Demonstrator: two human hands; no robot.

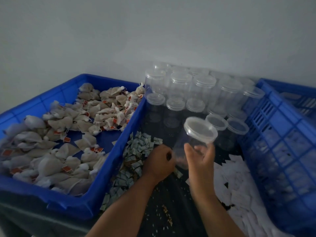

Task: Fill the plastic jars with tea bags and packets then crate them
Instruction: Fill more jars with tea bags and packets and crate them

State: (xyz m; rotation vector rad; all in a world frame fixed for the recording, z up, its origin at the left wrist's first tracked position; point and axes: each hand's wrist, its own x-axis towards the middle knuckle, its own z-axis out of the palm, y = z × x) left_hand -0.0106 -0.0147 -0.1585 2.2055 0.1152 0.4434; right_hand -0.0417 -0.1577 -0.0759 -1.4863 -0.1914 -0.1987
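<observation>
Barely begun. Empty lidded jar (196, 134) in right grip (200, 159); left grip (159, 161) curled over packets (136, 147), hold unclear. Crating undone.

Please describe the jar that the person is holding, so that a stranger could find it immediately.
Between the tea-bag crate and the slatted blue crate stands a cluster of clear lidded jars. Just in front, the right hand holds one jar. Unlike its upright neighbours, it is lifted and tilted.
</observation>
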